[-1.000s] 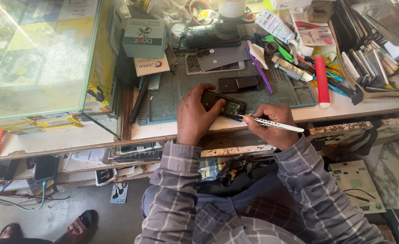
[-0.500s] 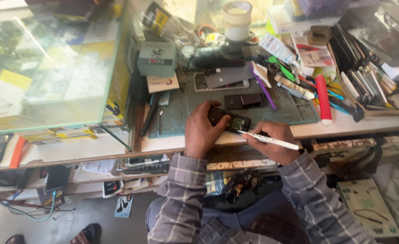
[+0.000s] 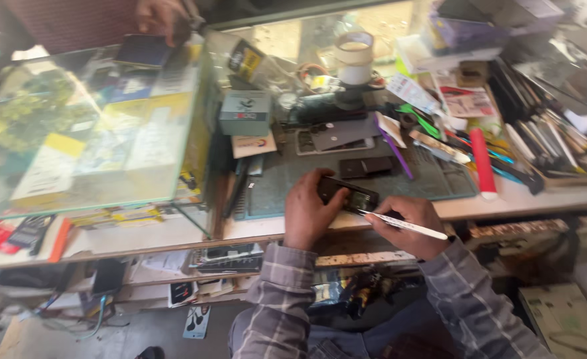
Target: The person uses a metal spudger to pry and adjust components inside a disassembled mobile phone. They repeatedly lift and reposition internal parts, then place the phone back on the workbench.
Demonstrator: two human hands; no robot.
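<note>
Head view: near the centre of the frame, the left hand point(image 3: 307, 216) is gripping a small dark phone point(image 3: 348, 195), fingers curled over its left end, pinning it at the near edge of the grey-green work mat point(image 3: 287, 179). The right hand point(image 3: 410, 226) is closing around a thin white tool point(image 3: 400, 225), pinching it like a pen. The phone's long axis is running left to right, tilting slightly down toward the right; the tool's tip is touching its right end, so the phone is lying just left of the right hand. In the upper left, another person's hand point(image 3: 157, 16) is resting near a dark phone on the glass counter point(image 3: 74, 146).
</note>
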